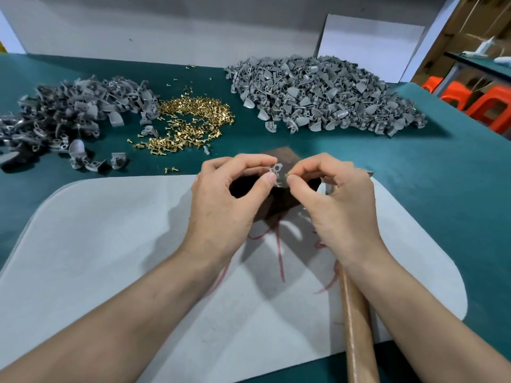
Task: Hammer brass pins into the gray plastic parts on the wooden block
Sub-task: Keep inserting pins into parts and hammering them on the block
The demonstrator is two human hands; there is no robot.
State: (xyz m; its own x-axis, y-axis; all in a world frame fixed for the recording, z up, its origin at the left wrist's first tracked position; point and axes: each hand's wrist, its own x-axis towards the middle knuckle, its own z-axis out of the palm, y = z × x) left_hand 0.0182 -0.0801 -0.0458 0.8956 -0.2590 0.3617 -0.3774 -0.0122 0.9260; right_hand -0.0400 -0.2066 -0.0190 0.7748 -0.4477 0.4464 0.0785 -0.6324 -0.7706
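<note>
My left hand [229, 197] pinches a small gray plastic part [276, 172] between thumb and fingers, just above the dark wooden block [282, 201]. My right hand [334, 200] pinches a brass pin [287, 176] against the right side of that part. The same hand also has the hammer tucked under its palm. The hammer's wooden handle [356, 322] runs down toward me, and its metal head [367, 172] peeks out behind the fingers. My hands hide most of the block.
A heap of brass pins [193, 120] lies on the green table [428, 167] at centre back. Gray plastic parts are piled at left [63, 114] and in a bigger pile at right [323, 92]. A white mat [110, 244] lies under my hands. Orange stools [481, 103] stand at far right.
</note>
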